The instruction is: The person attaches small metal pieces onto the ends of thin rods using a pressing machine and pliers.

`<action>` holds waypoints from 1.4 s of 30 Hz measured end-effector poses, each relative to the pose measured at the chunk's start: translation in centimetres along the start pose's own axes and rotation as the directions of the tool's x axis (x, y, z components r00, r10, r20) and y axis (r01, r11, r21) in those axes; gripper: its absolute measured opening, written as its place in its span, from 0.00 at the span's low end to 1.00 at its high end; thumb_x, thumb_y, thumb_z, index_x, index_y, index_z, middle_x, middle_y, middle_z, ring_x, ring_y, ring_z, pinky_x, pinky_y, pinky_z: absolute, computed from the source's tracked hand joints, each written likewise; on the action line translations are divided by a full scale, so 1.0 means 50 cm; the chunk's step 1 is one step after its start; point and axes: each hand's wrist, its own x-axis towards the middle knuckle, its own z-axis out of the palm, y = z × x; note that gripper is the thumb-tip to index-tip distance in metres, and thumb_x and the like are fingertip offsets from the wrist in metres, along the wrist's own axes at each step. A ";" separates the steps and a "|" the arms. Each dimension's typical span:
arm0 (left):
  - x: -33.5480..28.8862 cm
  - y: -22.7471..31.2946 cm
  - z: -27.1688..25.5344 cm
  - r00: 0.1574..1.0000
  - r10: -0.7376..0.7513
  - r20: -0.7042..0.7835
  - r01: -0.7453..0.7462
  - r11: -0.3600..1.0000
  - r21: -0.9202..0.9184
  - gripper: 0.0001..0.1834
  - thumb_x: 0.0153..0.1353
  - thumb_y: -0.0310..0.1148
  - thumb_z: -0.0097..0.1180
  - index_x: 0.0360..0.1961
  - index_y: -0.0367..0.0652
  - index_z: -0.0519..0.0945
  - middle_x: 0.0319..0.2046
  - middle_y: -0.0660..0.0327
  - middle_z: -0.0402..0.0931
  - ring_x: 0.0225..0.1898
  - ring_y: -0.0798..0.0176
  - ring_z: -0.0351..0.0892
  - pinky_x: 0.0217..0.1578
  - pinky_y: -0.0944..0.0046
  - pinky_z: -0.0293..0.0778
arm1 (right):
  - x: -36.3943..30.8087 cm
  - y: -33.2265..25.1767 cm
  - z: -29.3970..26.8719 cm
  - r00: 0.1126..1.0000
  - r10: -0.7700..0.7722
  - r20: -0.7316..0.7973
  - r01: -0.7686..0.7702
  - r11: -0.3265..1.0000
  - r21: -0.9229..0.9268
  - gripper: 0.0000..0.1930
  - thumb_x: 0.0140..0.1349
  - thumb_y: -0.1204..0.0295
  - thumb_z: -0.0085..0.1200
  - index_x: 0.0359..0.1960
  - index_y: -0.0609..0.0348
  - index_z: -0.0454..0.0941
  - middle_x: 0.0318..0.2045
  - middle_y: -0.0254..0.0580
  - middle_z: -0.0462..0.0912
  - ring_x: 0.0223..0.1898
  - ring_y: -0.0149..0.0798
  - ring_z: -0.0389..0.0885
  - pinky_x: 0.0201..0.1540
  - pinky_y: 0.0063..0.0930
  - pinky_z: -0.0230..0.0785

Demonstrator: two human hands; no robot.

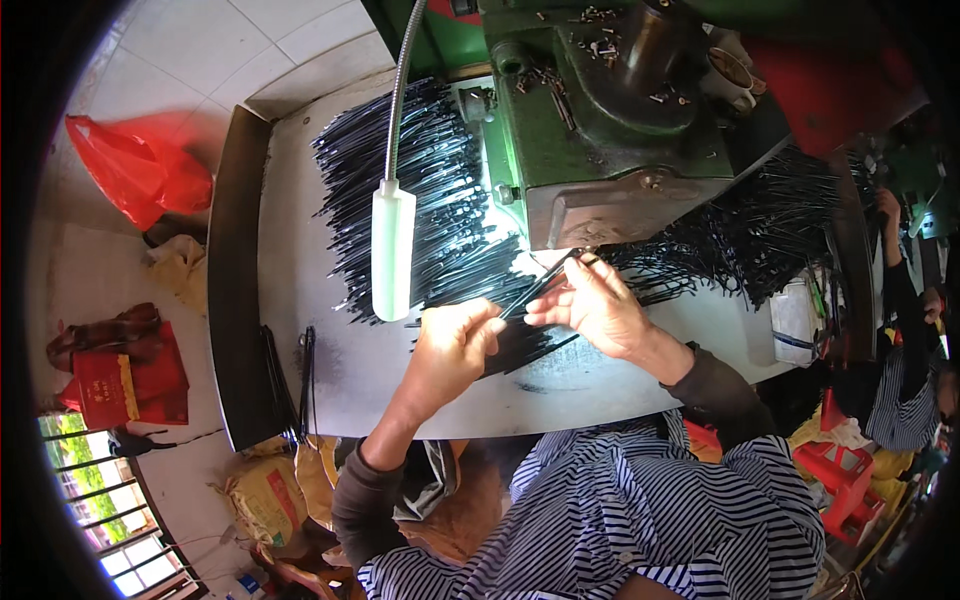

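A thin dark rod (540,283) slants between my two hands, its upper end just under the front of the green machine (630,195). My left hand (455,345) is closed, its thumb and fingers pinched around the rod's lower part. Higher up, my right hand (605,308) grips the rod near its upper end between thumb and forefinger, the other fingers loosely curled. Whether more than one rod is held I cannot tell. A large heap of similar black rods (400,190) covers the table behind my left hand, and some lie beneath both hands.
A lit lamp (394,250) on a bendy metal neck hangs over the heap. More black rods (750,235) are piled right of the machine on the metal table (460,410). Small metal pieces (605,48) litter the machine's top. A co-worker's arm (895,260) shows at far right, near a red stool (845,485).
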 end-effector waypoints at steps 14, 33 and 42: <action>0.123 -0.021 0.132 0.953 -0.256 -0.163 -0.145 0.088 -0.986 0.11 0.59 0.30 0.58 0.39 0.36 0.74 0.35 0.53 0.76 0.39 0.49 0.80 0.47 0.49 0.76 | -0.022 -0.077 -0.063 0.884 -0.447 -0.137 0.432 0.893 -0.128 0.14 0.69 0.63 0.46 0.38 0.64 0.73 0.36 0.51 0.81 0.41 0.46 0.82 0.49 0.47 0.76; 0.152 -0.062 0.163 0.905 -0.136 -0.402 -0.375 0.190 -0.907 0.10 0.64 0.35 0.54 0.33 0.38 0.74 0.29 0.56 0.77 0.34 0.46 0.81 0.43 0.45 0.77 | 0.006 -0.050 -0.086 0.871 -0.486 -0.078 0.476 0.872 -0.118 0.12 0.69 0.65 0.46 0.43 0.62 0.70 0.39 0.47 0.80 0.41 0.45 0.81 0.51 0.50 0.75; 0.147 -0.021 0.138 0.897 0.017 -0.442 -0.318 0.719 -0.618 0.14 0.62 0.36 0.57 0.39 0.35 0.71 0.32 0.52 0.75 0.36 0.49 0.81 0.40 0.47 0.80 | 0.002 -0.044 -0.099 0.838 -0.485 -0.250 0.474 0.874 -0.108 0.09 0.67 0.68 0.50 0.36 0.61 0.66 0.28 0.53 0.79 0.34 0.54 0.83 0.42 0.50 0.79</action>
